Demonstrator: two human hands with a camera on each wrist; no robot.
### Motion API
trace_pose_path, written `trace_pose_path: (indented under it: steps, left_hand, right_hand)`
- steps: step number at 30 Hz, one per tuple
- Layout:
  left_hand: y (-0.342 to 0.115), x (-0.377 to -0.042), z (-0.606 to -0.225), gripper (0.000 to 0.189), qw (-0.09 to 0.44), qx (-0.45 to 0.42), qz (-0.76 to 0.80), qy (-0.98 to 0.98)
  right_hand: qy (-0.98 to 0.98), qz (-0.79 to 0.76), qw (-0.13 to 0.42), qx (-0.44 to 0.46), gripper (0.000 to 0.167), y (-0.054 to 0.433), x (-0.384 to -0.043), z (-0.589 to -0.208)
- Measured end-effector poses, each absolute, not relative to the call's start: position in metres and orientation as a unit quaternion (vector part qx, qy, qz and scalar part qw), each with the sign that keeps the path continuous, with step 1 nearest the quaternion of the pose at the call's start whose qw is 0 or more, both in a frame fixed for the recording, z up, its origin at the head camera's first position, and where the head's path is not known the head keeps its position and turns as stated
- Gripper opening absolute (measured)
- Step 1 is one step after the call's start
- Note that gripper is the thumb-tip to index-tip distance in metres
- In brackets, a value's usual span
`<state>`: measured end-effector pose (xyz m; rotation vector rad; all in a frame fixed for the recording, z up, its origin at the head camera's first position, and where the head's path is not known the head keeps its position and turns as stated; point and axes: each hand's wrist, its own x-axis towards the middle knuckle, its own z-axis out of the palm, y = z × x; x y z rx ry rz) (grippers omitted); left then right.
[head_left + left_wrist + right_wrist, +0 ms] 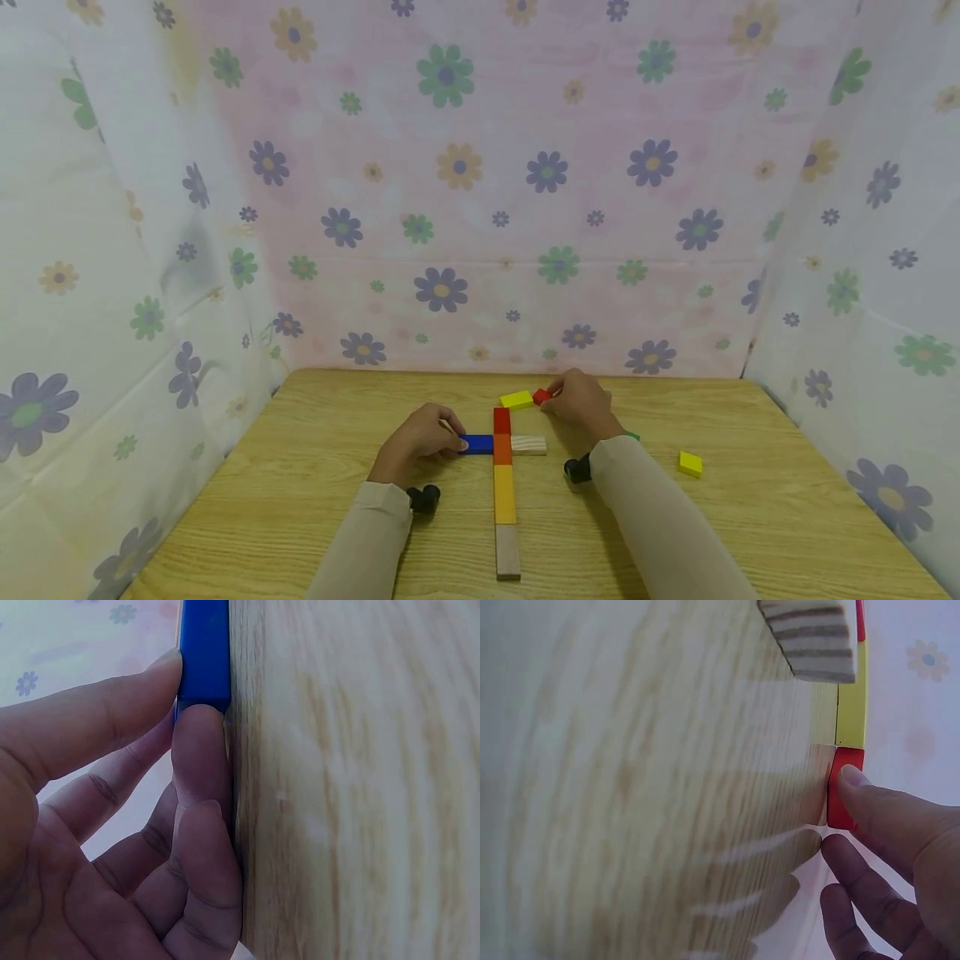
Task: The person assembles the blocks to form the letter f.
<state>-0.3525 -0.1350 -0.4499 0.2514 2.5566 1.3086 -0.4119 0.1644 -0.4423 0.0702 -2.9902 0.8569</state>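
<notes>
My left hand (422, 435) holds the outer end of a blue block (477, 444). In the left wrist view, the thumb presses one face of this blue block (205, 652) while another fingertip meets its end. The block lies flat, its inner end against a column of wooden blocks. Farther back, my right hand (581, 406) grips a small red block (540, 398) close to the end of a yellow block (516, 401). The right wrist view shows the thumb on this red block (841, 813), which sits on the tabletop against the yellow block (851, 697); the far-side fingers are partly hidden.
The column runs toward me: a red block (502, 420), an orange-red block (502, 449), an orange block (505, 493) and a plain wood block (507, 550). A pale striped block (528, 445) extends right. A yellow piece (690, 464) lies right; a green piece (632, 435) is mostly hidden.
</notes>
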Motion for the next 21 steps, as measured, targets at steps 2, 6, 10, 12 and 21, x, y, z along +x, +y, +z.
trace_pose_path:
  steps: [2,6,10,12,21]
  left_hand:
    - [-0.135,-0.3524,-0.4499,0.01,0.128,0.086,0.45,0.88]
    - [-0.135,-0.352,-0.4497,0.01,0.127,0.087,0.45,0.88]
    - [-0.1351,-0.352,-0.4493,0.01,0.127,0.087,0.45,0.88]
    - [-0.1352,-0.3521,-0.4494,0.01,0.128,0.086,0.451,0.879]
    - [-0.1355,-0.3514,-0.4491,0.011,0.129,0.088,0.45,0.879]
  right_hand:
    - [-0.96,0.278,0.013,0.022,0.029,0.1637,-0.4126,-0.4425]
    - [-0.96,0.28,0.013,0.014,0.028,0.1627,-0.4148,-0.4441]
    - [-0.96,0.279,0.016,0.013,0.027,0.163,-0.4165,-0.4448]
    - [-0.961,0.277,0.016,0.015,0.027,0.1634,-0.4169,-0.4448]
    - [-0.96,0.279,0.016,0.017,0.029,0.1632,-0.4164,-0.4446]
